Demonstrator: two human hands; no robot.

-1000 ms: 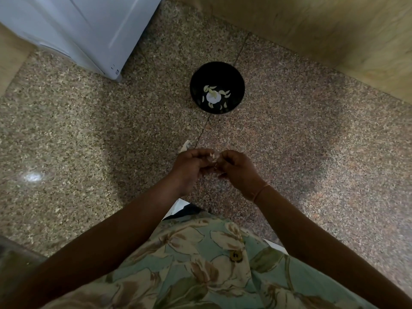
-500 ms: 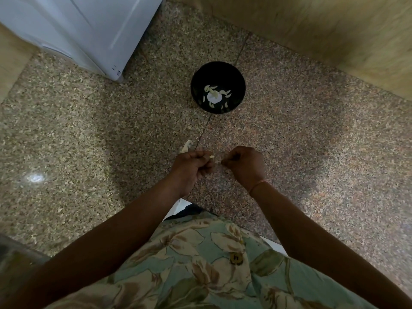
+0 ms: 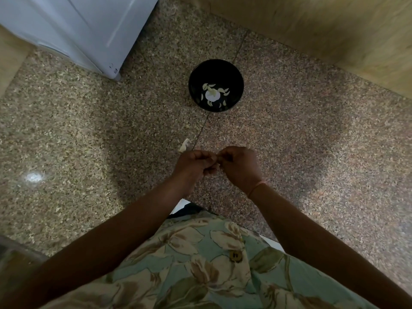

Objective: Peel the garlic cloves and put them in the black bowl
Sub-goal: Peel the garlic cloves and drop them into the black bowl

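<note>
A black bowl (image 3: 231, 74) stands on the speckled floor ahead of me, with several pale peeled garlic cloves (image 3: 214, 94) lying in its bottom. Nearer to me, my left hand (image 3: 193, 165) and my right hand (image 3: 239, 165) meet fingertip to fingertip, both with fingers curled. They pinch a garlic clove between them; it is almost wholly hidden by the fingers. A pale scrap of garlic skin (image 3: 184, 145) lies on the floor just beyond my left hand.
A white appliance (image 3: 78, 30) stands at the far left. A wooden wall panel (image 3: 323, 30) runs along the far right. My floral shirt (image 3: 200, 264) fills the bottom of the view. A dark grout line runs from the bowl toward my hands.
Half a second ago my hands were a little apart, the left holding the clove. Now they have come back together at the fingertips, as they were a second ago.
</note>
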